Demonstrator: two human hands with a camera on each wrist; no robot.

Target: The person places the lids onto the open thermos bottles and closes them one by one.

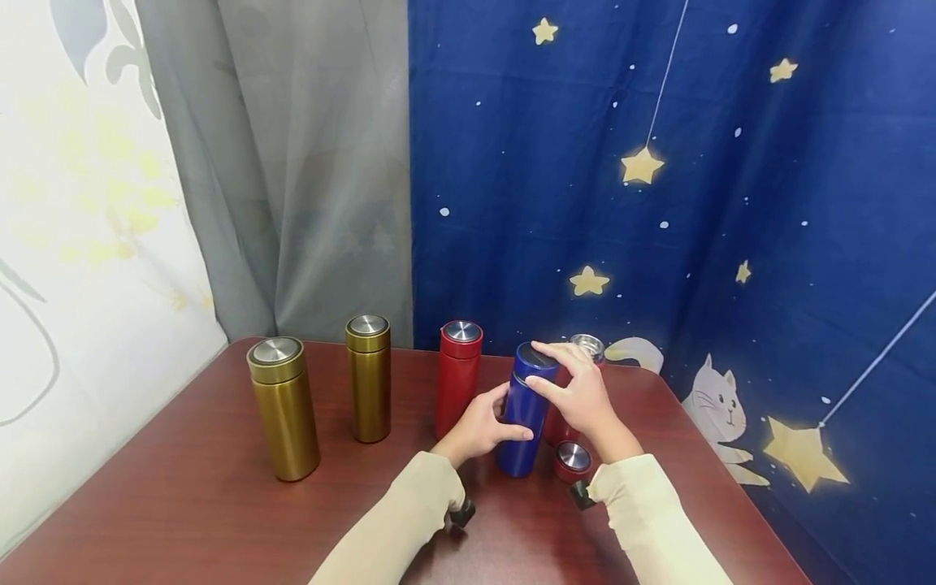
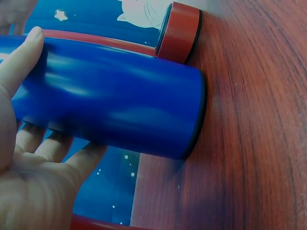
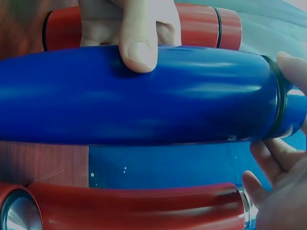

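A blue thermos (image 1: 517, 443) stands slightly tilted, its base close over the table. My left hand (image 1: 478, 426) grips the middle of its body, thumb across the near side and fingers behind. From above, my right hand (image 1: 585, 394) holds the blue lid (image 1: 523, 367) at the top, fingers round its rim. A dark seam shows between lid and body in the right wrist view. Just behind, a red thermos (image 3: 144, 206) has its steel mouth (image 1: 588, 348) uncovered and is partly hidden by my right hand. A red lid (image 1: 573, 461) with a steel top lies by the blue base.
Another red thermos (image 1: 459, 370), lid on, stands just behind my left hand. Two gold thermoses, one farther back (image 1: 370, 390) and one nearer (image 1: 288, 422), stand upright on the left. Curtains (image 1: 512, 203) hang directly behind the brown table (image 1: 183, 504).
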